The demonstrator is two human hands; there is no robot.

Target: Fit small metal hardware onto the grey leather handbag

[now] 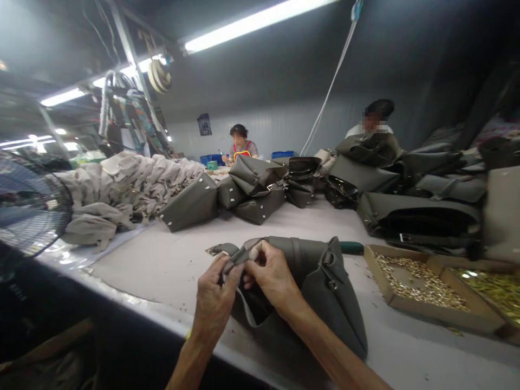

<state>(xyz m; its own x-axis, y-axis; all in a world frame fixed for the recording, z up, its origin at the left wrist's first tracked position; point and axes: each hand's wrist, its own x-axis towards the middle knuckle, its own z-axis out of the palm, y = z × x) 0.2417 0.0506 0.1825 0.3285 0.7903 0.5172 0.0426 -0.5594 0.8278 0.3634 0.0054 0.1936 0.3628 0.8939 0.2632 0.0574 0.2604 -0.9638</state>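
A dark grey bag (337,303) lies on the pale table, its opening toward the lower left. My left hand (215,287) pinches the bag's upper edge near a strap end with a buckle (221,249). Right beside it, my right hand (270,271) grips the same edge, thumb and fingers pressed together. Whether a small part sits between the fingertips is hidden. On the bag's right side a small metal fitting (332,284) shows. Behind the bag, a dark green handle (351,248) sticks out to the right.
A cardboard tray (384,287) of small gold-coloured pieces stands at right, beside another with yellowish pieces (491,287). Finished-looking grey bags (190,203) pile along the back. Pale fabric (134,181) and a fan (32,203) are at left. Two people (242,146) sit beyond.
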